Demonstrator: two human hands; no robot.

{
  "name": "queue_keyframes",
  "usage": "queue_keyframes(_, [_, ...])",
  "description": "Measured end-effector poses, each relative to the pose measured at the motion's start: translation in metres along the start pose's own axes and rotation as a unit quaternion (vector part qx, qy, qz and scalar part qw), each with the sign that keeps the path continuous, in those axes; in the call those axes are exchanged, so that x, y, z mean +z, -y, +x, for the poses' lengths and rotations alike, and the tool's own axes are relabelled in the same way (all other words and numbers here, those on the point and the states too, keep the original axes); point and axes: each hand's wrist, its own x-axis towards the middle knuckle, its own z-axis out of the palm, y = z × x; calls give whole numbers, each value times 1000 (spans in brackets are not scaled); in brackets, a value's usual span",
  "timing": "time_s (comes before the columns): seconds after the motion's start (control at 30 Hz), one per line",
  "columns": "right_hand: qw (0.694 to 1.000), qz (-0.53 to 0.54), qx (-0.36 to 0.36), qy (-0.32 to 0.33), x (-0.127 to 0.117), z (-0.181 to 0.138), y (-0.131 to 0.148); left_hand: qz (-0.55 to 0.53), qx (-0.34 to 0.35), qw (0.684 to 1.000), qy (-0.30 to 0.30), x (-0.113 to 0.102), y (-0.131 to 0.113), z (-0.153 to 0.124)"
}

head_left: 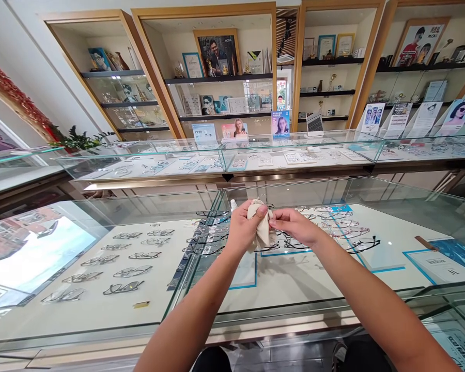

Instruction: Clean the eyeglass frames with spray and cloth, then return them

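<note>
One pale cloth [264,235] was held bunched in the left hand [241,227], with the right hand [295,226] pinched beside it, its hold unclear, above displayed spectacle frames [209,240], and the handling was judged underway, not finished.

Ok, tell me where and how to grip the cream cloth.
Best gripped, I'd judge, by the lower folds of the cream cloth, from below: they hang loose there, while the left hand bunches the top and the right hand is at its right edge.
</note>
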Motion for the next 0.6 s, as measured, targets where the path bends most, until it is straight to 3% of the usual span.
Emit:
queue_keyframes(0.1, [1000,8,-10,7,2,0,0,4,11,1000,-24,-3,5,3])
queue_keyframes(0.23, [996,62,-43,-51,-3,0,4,-39,-8,998,-45,-8,10,9])
queue_keyframes(0.37, [988,105,-54,-102,-12,-2,9,-104,-25,994,-34,-7,8,11])
queue_keyframes(0.6, [980,128,-72,-134,-17,-2,13,-163,-61,984,-39,-6,-1,9])
